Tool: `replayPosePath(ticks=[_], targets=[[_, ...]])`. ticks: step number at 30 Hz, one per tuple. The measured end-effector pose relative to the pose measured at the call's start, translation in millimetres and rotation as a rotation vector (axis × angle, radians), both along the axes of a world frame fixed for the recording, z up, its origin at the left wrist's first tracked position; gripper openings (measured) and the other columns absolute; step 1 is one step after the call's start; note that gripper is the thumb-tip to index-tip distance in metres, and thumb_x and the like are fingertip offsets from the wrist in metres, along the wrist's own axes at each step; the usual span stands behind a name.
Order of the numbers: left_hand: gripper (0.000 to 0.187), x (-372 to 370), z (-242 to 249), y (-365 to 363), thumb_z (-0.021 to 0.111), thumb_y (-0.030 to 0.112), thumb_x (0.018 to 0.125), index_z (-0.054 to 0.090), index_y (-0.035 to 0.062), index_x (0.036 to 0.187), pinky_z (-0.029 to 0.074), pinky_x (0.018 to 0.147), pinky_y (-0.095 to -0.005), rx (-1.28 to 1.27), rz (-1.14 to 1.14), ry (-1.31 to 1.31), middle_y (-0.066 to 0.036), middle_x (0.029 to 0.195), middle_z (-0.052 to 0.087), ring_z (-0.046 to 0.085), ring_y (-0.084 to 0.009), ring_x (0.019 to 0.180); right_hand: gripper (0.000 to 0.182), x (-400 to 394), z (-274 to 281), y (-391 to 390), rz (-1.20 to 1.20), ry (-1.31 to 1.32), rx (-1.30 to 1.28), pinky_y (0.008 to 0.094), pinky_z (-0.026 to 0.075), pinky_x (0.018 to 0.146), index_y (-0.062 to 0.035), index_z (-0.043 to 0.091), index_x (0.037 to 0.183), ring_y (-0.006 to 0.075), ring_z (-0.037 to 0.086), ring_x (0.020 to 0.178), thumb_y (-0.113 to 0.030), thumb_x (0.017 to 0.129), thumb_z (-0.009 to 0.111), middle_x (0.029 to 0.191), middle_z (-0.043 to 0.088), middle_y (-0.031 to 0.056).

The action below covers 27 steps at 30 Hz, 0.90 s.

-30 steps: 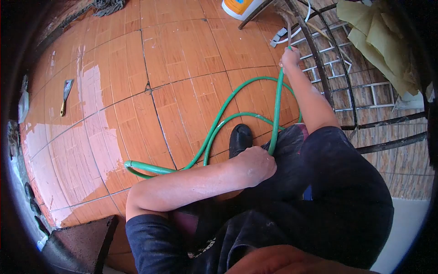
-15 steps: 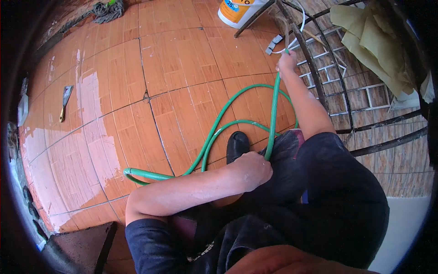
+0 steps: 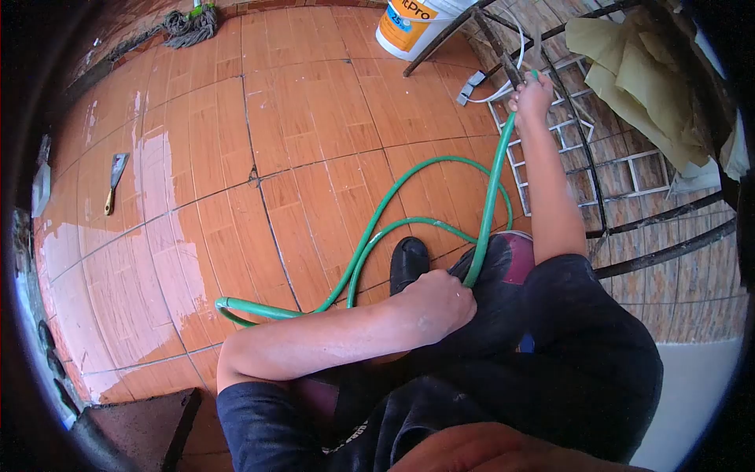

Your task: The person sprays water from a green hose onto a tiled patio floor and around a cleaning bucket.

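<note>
A green garden hose (image 3: 490,206) runs between my two hands, and its slack loops over the tiled floor. My left hand (image 3: 442,305) is closed around it near my knee. Farther up, my right hand (image 3: 532,102) grips the hose close to its end, beside the dark metal frame (image 3: 560,88). A faint greyish streak, which looks like water, leaves the hose end toward the top. My shoe (image 3: 410,263) rests on the floor by the loops.
A white paint bucket (image 3: 421,27) stands at the top. On the left lie a scraper (image 3: 117,182) and wet, shiny tiles (image 3: 126,291). A mop head (image 3: 191,26) is at upper left. Crumpled tan paper (image 3: 633,86) hangs over the metal frame, with white wire racks (image 3: 638,175) nearby.
My right hand has moved right and slightly up with the hose end, now over the metal frame. My left hand has shifted only slightly, still around the hose.
</note>
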<state>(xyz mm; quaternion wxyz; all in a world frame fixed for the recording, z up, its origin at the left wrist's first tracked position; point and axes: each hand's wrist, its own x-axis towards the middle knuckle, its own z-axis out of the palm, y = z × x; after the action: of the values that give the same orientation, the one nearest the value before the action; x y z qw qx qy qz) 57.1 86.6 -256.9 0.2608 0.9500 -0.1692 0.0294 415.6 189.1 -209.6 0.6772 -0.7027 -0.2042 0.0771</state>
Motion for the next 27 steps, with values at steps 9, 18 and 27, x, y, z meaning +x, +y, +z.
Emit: replayPosePath(ticks=[9,18,27], targets=[[0.01,-3.3,8.3,1.3,0.064,0.008,0.077,0.069,0.0044,0.085,0.057,0.064,-0.0368,0.002,0.007,0.06,-0.012,0.084,0.07,0.071,-0.0288,0.081,0.022,16.2,2.4,-6.7,-0.013,0.002,0.048,0.0281,0.028,0.032,-0.012,0.04,0.112,0.0144,0.04,0.04,-0.012,0.095,0.053,0.064,0.044,0.0055],[0.009,-4.9,6.8,-0.9,0.063,0.008,0.077,0.069,0.0048,0.085,0.057,0.064,-0.0364,0.01,0.021,-0.017,-0.011,0.082,0.07,0.071,-0.0286,0.079,0.009,11.8,0.1,-10.3,-0.062,0.02,0.035,0.0252,0.025,0.033,-0.0141,0.045,0.099,0.0106,0.038,0.042,-0.015,0.095,0.053,0.064,0.043,0.0015],[0.01,-4.6,9.5,0.4,0.063,0.008,0.078,0.068,0.0039,0.085,0.058,0.065,-0.0372,-0.018,-0.013,0.017,-0.013,0.083,0.07,0.071,-0.0294,0.08,0.021,27.0,-7.6,-12.7,-0.002,0.033,0.005,0.0282,0.029,0.033,-0.0141,0.04,0.111,0.0138,0.041,0.041,-0.015,0.095,0.053,0.064,0.045,0.0046]])
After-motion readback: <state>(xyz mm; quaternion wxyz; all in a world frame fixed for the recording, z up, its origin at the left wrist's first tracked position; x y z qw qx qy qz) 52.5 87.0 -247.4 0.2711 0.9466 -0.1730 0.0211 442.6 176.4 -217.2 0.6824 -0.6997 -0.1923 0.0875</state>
